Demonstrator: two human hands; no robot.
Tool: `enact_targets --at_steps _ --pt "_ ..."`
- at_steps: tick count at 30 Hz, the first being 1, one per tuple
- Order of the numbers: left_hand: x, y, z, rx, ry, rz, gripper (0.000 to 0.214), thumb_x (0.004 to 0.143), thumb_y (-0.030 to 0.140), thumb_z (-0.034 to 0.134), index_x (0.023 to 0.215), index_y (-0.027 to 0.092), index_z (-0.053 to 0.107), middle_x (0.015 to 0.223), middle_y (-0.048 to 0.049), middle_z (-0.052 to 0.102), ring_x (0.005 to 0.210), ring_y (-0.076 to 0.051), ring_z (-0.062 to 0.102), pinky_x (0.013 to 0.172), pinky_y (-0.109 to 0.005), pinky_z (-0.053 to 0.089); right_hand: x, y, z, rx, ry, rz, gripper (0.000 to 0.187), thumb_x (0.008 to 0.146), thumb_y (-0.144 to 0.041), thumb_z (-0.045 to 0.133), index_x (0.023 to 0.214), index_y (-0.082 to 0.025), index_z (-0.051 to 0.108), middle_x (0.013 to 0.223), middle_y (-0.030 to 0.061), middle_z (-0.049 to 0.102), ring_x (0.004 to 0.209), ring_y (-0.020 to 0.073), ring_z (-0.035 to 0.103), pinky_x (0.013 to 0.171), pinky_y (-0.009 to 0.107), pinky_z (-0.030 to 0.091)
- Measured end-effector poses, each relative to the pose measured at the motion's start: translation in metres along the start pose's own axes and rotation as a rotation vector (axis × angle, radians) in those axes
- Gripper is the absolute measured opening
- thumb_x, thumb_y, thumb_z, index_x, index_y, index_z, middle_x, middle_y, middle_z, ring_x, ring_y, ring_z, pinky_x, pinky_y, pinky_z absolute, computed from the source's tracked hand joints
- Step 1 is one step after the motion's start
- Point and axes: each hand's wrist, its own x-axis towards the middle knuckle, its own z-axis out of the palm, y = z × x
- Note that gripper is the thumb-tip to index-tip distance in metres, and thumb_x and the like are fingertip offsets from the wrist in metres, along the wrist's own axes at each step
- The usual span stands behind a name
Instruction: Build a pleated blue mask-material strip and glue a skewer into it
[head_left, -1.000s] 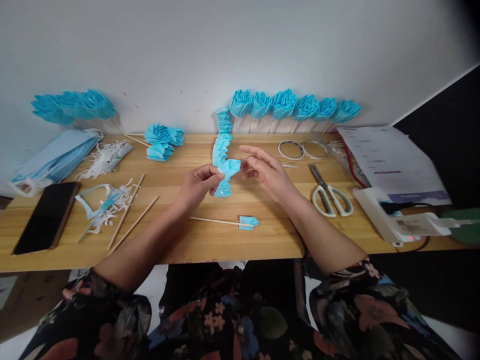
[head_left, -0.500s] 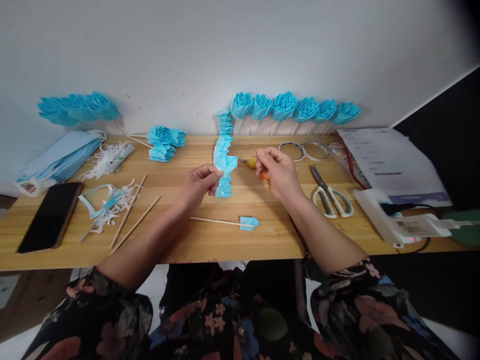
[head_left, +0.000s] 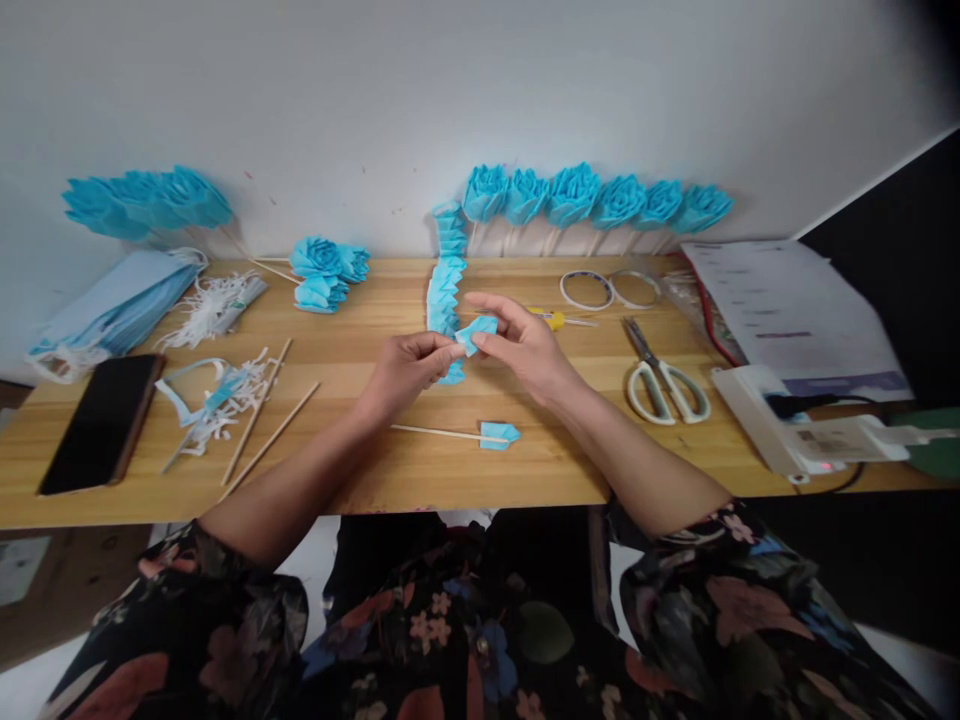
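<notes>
Between both hands is a small light-blue piece of folded, fabric-like material [head_left: 480, 330]. My left hand [head_left: 416, 375] pinches its left end between thumb and fingertips. At its right side, my right hand [head_left: 525, 345] grips it with the thumb below and the fingers curved above. Behind the hands, a strip of stacked folded blue pieces [head_left: 444, 290] runs towards the wall, partly hidden. A yellow tool [head_left: 553, 319] with a thin shaft lies just beyond my right hand, its kind unclear. In front of the hands, a thin stick [head_left: 435, 431] lies with its end on a blue petal-shaped piece [head_left: 495, 435].
Blue flowers on sticks [head_left: 574, 195] lean on the wall. More flowers [head_left: 319, 258], face masks [head_left: 116, 305], white scraps [head_left: 225, 395], loose sticks [head_left: 259, 410] and a phone [head_left: 101, 425] are left. Tape rolls [head_left: 586, 290], scissors [head_left: 660, 375], papers [head_left: 795, 310] and a power strip [head_left: 765, 425] are right.
My right hand has let go of the yellow tool and moved left onto the blue piece. The piece, earlier held flat by my left hand alone, is now bent between both hands.
</notes>
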Motion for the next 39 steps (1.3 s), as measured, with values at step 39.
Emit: enact_targets --at_steps 39 --pt "-0.041 0.050 -0.030 -0.083 0.227 0.120 0.052 0.099 0.045 0.061 0.059 0.022 0.038 0.052 0.0018 0.041 0.051 -0.011 0.038 0.049 -0.026 0.032 0.008 0.004 -0.013 0.061 0.153 0.021 0.045 0.078 -0.038 0.083 0.121 -0.028 0.075 0.080 -0.0035 0.064 0.072 0.0129 0.057 0.070 0.029 0.057"
